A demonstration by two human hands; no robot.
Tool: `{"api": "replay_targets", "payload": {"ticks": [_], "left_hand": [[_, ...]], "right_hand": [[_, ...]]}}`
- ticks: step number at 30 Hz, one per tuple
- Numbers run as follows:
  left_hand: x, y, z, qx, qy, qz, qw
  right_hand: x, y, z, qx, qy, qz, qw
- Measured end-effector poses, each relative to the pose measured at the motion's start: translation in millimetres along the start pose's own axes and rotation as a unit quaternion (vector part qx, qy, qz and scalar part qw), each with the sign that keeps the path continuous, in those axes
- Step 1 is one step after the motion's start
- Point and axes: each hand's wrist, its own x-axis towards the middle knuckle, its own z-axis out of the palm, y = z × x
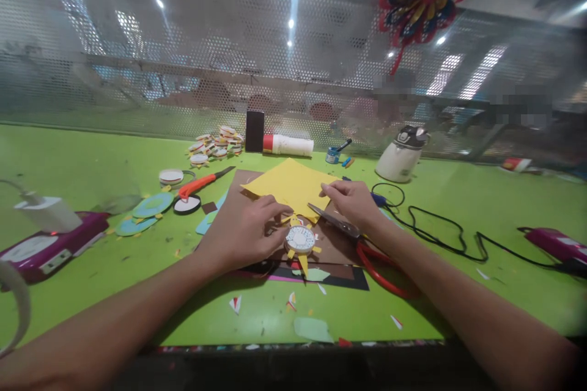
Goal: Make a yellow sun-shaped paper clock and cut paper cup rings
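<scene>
A small paper turtle has a round, speckled white shell and yellow legs. My left hand is closed at its upper left edge, with thumb and forefinger on either side of that edge. Behind it, a yellow paper sheet lies at an angle over a brown sheet. The fingers of my right hand pinch the yellow sheet's right edge. Red-handled scissors rest beneath my right hand and forearm, blades pointing at the yellow sheet.
Left are an orange utility knife, tape rolls, blue discs and a purple power strip. Behind stand piled paper turtles, a phone, a white tube and a white container. A black cable winds right.
</scene>
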Motion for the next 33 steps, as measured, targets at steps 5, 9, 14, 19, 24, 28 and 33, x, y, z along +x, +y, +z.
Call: {"api": "replay_targets", "payload": {"ticks": [5,9,14,19,24,28,33], "left_hand": [[-1,-3,2,-0.031,0.005,0.008,0.999],[-1,-4,3,-0.063,0.017,0.013,0.998],[1,1,1,-0.076,-0.007,0.003,0.997],[1,3,3,-0.073,-0.007,0.017,0.997],[0,-1,3,-0.070,-0.009,0.002,0.997],[0,0,1,-0.056,-0.019,-0.001,0.998],[-1,3,-2,-0.051,-0.018,0.003,0.999]], "right_hand": [[-9,10,3,0.005,0.007,-0.015,1.000],[-19,7,2,-0.004,0.010,-0.025,1.000],[-25,2,-1,-0.040,0.006,-0.047,0.998],[-27,-5,-5,-0.062,0.003,-0.052,0.997],[-27,-9,-4,-0.048,0.007,-0.048,0.998],[-23,-3,-4,-0.024,0.017,-0.029,0.999],[4,11,-25,0.017,0.053,0.048,0.997]]}}
